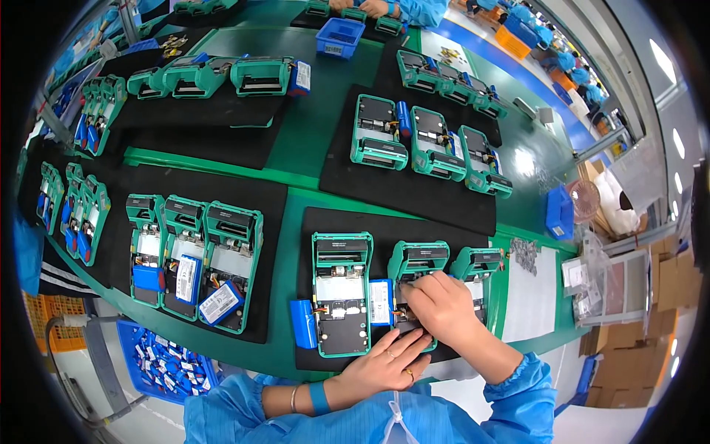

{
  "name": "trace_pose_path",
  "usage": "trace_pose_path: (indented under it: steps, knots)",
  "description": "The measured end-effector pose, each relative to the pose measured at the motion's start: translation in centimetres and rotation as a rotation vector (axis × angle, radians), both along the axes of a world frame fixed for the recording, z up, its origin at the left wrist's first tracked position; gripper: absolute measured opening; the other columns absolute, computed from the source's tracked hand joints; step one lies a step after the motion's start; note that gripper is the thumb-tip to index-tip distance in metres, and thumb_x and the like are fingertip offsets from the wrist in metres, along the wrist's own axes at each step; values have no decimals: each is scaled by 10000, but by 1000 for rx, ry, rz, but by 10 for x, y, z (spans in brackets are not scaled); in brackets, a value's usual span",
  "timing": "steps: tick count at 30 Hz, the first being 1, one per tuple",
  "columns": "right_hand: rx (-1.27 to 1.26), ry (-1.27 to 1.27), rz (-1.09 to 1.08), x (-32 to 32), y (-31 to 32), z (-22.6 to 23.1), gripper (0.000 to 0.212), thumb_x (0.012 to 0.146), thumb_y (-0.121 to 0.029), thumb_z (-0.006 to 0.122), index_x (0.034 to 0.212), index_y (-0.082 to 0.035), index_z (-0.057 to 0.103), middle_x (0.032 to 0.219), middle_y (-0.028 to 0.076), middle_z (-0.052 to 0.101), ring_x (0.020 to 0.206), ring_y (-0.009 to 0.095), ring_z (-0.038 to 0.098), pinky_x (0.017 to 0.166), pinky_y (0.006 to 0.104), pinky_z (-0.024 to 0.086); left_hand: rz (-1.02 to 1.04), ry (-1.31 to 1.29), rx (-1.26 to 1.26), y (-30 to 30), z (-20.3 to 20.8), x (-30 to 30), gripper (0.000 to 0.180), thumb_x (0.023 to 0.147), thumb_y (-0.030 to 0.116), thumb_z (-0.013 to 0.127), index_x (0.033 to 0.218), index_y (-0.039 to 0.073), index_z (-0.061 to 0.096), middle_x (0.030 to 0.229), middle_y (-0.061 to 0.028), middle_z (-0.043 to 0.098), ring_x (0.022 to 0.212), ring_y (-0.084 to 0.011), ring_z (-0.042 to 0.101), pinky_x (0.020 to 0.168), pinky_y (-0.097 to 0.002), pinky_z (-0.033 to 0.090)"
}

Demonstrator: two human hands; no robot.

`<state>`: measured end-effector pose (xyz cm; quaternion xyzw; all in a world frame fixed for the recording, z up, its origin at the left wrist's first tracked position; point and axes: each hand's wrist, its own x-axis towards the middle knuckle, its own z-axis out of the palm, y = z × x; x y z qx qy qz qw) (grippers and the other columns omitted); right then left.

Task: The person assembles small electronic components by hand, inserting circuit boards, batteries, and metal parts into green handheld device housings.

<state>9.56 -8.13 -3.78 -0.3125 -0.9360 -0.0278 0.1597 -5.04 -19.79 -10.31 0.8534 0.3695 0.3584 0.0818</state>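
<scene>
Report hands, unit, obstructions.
Left hand at lower edge of middle green unit. Right hand over its interior, hiding much of it. Blue pack close on its left.

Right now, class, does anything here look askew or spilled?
Yes, mildly: on the near left mat, a white-labelled blue pack slants across the rightmost green housing, out of line with its frame. The loose heap of small silvery pieces at right could pass for a spill. No damage shows.
</scene>
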Motion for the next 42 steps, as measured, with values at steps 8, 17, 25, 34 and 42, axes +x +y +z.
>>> trace_pose_path:
  steps: [8, 17, 25, 34, 42]
  knots:
    - [-8, 51, -62, 6, -1, -8, 225, 652, -75, 724, 872, -84, 677, 794, 16, 569, 706, 195, 580, 555, 311, 479, 0, 38, 1, -1, -1, 0, 196, 895, 257, 588, 1041, 182, 696, 1373, -53, 595, 1353, -233, 482, 1191, -476, 243]
    - [74, 11, -153, -2, -3, -5, 157, 635, -145, 640, 749, -112, 536, 743, 21, 481, 731, 184, 568, 544, 297, 465, -34, 144, -14, -1, 2, -1, 277, 850, 447, 667, 1009, 229, 727, 1382, -40, 588, 1347, -223, 487, 1151, -489, 293]
    - [56, 126, -266, 70, -15, 13, 215, 687, -68, 756, 864, -135, 652, 802, 29, 647, 726, 261, 602, 638, 358, 454, -28, 240, 51, 2, 4, -7, 278, 857, 480, 649, 1004, 263, 740, 1353, -31, 603, 1311, -216, 514, 1125, -485, 315]
    - [-154, 487, -967, 178, 6, -48, 154, 863, -120, 693, 951, 6, 680, 862, 179, 633, 800, 327, 624, 715, 400, 493, -112, 178, -78, 3, -2, -4, 341, 883, 401, 649, 1158, 200, 669, 1441, -79, 523, 1370, -259, 455, 1083, -482, 355]
    - [-165, 521, -833, 193, 8, -70, 62, 903, 11, 624, 952, 36, 653, 886, 128, 583, 759, 240, 585, 667, 342, 469, -90, -103, -43, -7, -40, 20, 152, 906, 191, 603, 1015, 86, 621, 1443, -156, 502, 1422, -314, 389, 1157, -502, 310]
